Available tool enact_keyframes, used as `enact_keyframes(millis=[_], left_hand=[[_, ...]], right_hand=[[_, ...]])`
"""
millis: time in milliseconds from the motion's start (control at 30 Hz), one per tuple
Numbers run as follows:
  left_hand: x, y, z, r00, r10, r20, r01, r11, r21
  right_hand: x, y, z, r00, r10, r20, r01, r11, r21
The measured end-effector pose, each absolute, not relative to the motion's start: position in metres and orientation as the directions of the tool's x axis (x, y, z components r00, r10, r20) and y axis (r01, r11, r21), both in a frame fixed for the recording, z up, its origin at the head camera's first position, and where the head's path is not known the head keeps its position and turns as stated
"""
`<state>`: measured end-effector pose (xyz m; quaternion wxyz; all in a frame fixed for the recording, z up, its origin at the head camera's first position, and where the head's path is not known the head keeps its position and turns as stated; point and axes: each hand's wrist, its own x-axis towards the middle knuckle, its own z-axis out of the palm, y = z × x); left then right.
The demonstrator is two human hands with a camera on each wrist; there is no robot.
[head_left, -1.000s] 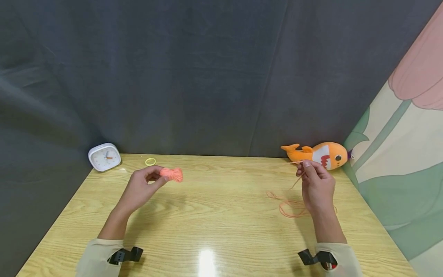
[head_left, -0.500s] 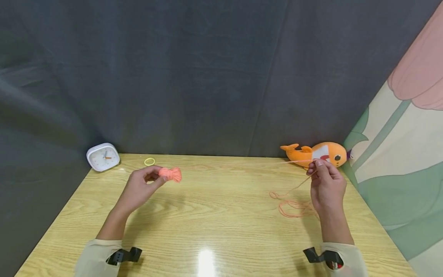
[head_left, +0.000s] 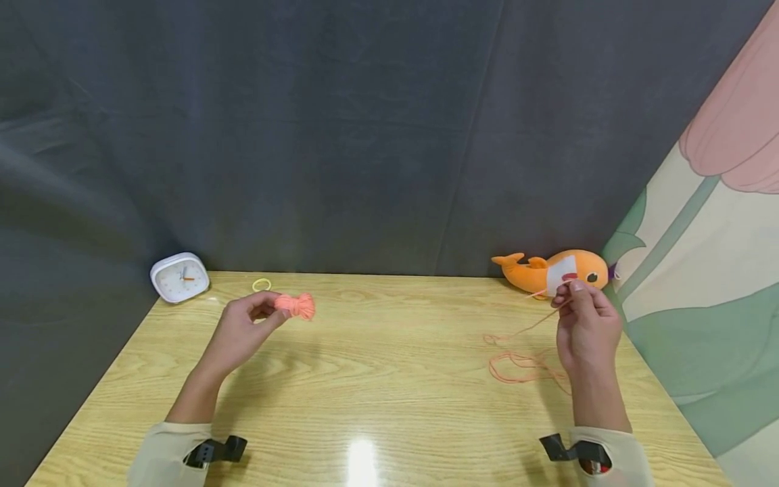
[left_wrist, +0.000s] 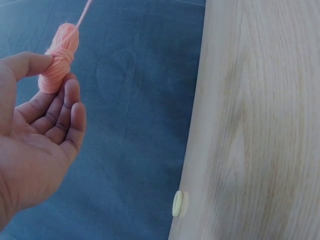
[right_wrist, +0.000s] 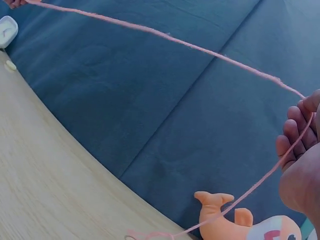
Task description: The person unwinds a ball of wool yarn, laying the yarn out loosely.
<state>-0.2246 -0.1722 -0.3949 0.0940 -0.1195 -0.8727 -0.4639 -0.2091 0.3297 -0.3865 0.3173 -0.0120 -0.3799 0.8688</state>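
Note:
My left hand (head_left: 246, 331) pinches a small wound bundle of coral yarn (head_left: 298, 306) between thumb and fingers, above the table. The bundle (left_wrist: 61, 59) is cinched round its middle, and a strand runs off its top in the left wrist view. At the right, my right hand (head_left: 587, 331) pinches the yarn strand (right_wrist: 165, 36) between thumb and fingertips. In the right wrist view that strand stretches across from the left hand to the right. From the right hand the yarn drops to loose loops (head_left: 511, 381) lying on the table.
A white clock (head_left: 179, 278) stands at the back left of the wooden table (head_left: 389, 379). Beside it lies a yellow ring (head_left: 262, 285). An orange plush fish (head_left: 526, 275) sits at the back right, behind the right hand. A dark curtain (head_left: 341, 149) hangs along the back edge.
My right hand has moved to the right, away from the left hand, with the strand still pinched. The left hand, holding the bundle, has shifted only slightly left.

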Motion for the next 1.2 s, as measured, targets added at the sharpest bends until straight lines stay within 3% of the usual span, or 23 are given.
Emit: enact_keyframes(millis=[567,900,1200], left_hand=[[-0.225,-0.174,-0.394,-0.957,0.118,0.265,0.285,0.549,0.786],[-0.226,-0.173,-0.394,-0.955,0.122,0.269,0.292,0.538,0.791],[-0.226,-0.174,-0.396,-0.954,0.114,0.278,0.294,0.544,0.786]], right_hand=[[-0.207,0.351,-0.385,-0.740,0.630,0.234,-0.622,-0.510,-0.594],[-0.203,0.366,-0.383,-0.707,0.683,0.183,-0.640,-0.509,-0.576],[-0.201,0.376,-0.384,-0.708,0.689,0.156,-0.644,-0.539,-0.543]])
